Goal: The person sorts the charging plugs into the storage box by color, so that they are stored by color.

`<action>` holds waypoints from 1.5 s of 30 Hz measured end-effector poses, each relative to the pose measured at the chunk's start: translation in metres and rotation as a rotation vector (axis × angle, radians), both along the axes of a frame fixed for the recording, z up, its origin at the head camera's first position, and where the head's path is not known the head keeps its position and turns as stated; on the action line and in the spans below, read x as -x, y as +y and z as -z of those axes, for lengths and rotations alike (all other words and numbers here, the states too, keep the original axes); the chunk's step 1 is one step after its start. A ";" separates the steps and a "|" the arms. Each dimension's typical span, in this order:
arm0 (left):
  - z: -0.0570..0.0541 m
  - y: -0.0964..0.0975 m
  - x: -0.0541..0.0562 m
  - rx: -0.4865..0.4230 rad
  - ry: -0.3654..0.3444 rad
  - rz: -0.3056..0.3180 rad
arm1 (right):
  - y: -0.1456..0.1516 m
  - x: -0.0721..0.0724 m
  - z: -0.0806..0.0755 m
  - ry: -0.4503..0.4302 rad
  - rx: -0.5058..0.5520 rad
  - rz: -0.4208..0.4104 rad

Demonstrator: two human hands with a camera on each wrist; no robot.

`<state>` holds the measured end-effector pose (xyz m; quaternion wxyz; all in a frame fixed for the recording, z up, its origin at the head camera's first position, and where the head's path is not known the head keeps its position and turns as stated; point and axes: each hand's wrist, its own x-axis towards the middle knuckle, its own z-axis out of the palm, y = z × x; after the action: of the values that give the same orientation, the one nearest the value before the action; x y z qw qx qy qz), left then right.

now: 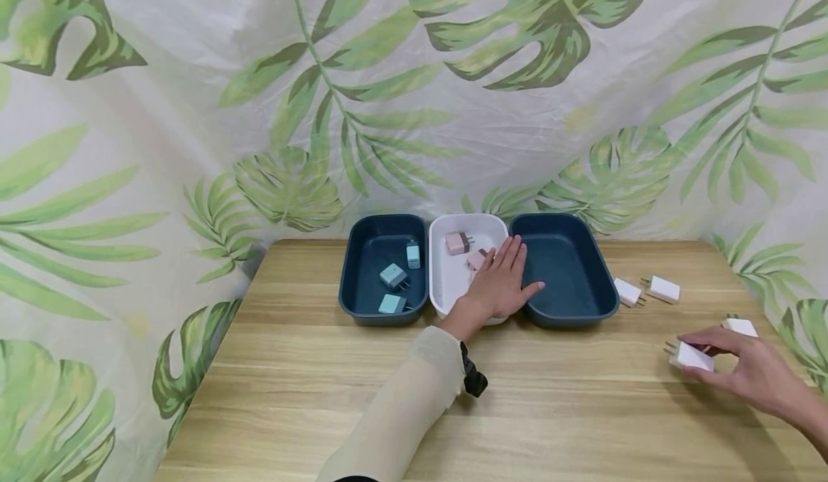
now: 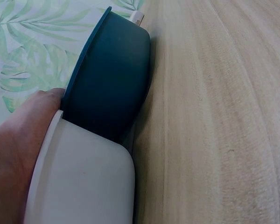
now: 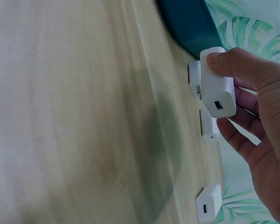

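My right hand (image 1: 753, 371) pinches a white USB charger (image 1: 692, 357) between thumb and fingers, its prongs pointing left. In the right wrist view, the USB port of this charger (image 3: 217, 84) shows, and a shadow lies on the table beneath. With fingers outstretched, my left hand (image 1: 499, 284) rests across the adjoining rims of the white bin (image 1: 440, 292) and the right dark blue bin (image 1: 563, 317). Pink chargers (image 1: 458, 243) lie in the white bin, one partly hidden by my fingers. No charger shows in the right blue bin.
Another dark blue bin (image 1: 352, 295) at the left holds several mint-green chargers (image 1: 392, 276). More white chargers (image 1: 664, 289) lie on the wooden table (image 1: 569, 410), right of the bins and beyond my right hand. A leaf-print cloth (image 1: 388, 108) hangs behind the table.
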<state>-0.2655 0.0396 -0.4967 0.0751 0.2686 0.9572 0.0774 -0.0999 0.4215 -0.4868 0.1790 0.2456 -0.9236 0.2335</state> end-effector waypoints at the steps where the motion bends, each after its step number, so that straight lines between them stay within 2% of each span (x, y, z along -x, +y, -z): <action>1: 0.000 0.000 0.000 -0.004 -0.003 0.002 | -0.001 0.001 -0.002 0.002 0.002 -0.003; 6: -0.001 -0.001 -0.001 -0.011 -0.006 -0.001 | -0.007 0.007 -0.010 -0.004 -0.002 0.004; 15: -0.009 -0.004 -0.009 -0.014 0.063 0.009 | -0.017 0.020 -0.024 -0.029 -0.066 0.049; 18: -0.009 -0.004 -0.009 -0.003 0.067 0.007 | -0.020 0.026 -0.029 -0.023 -0.057 0.026; 22: -0.009 -0.003 -0.009 0.005 0.055 0.003 | -0.025 0.036 -0.034 0.025 -0.048 -0.015; 25: -0.008 -0.003 -0.008 0.003 0.047 0.002 | -0.027 0.043 -0.038 0.046 -0.058 -0.009; 30: -0.009 -0.003 -0.009 0.002 0.065 0.005 | -0.034 0.052 -0.045 0.045 -0.061 0.012; 38: -0.010 -0.004 -0.010 -0.001 0.068 0.007 | -0.044 0.066 -0.054 0.035 -0.009 -0.062; 45: -0.006 -0.002 -0.006 0.004 0.027 -0.002 | -0.056 0.079 -0.056 0.042 0.001 -0.077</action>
<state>-0.2595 0.0376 -0.4907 0.0627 0.2685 0.9585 0.0721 -0.1790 0.3654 -0.4312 0.1893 0.2856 -0.9094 0.2356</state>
